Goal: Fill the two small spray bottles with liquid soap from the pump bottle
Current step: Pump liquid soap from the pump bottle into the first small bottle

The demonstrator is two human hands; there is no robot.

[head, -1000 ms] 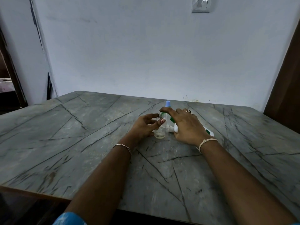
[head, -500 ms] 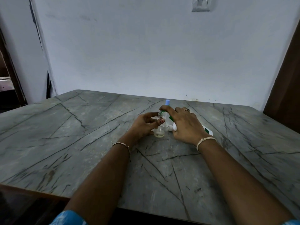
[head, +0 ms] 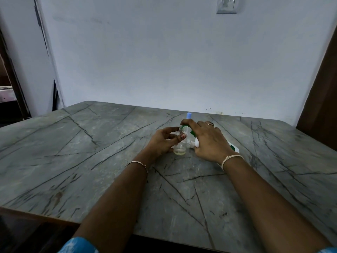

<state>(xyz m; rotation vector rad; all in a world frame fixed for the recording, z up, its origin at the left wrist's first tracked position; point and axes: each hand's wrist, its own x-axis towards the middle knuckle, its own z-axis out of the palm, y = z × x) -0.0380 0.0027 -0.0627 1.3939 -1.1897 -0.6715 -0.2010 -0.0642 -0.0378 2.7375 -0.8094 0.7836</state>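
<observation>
The spray bottle (head: pixel 179 146) stands at the middle of the table (head: pixel 91 161) and is pinched by the left hand (head: pixel 162 141). The tilted pump bottle (head: pixel 233 147), just right of it, is gripped by the right hand (head: pixel 209 141). Light, smooth and easily tipped, the spray bottle is best held round its body.

head view: single head-worn wide-angle camera, facing forward and down across the desk (head: pixel 91 161) toward the wall (head: pixel 164 52).

The person wears blue sleeves (head: pixel 78 245), a chain bracelet (head: pixel 138 164), a pale thread band (head: pixel 230 158) (ring (head: pixel 211 123) too).
</observation>
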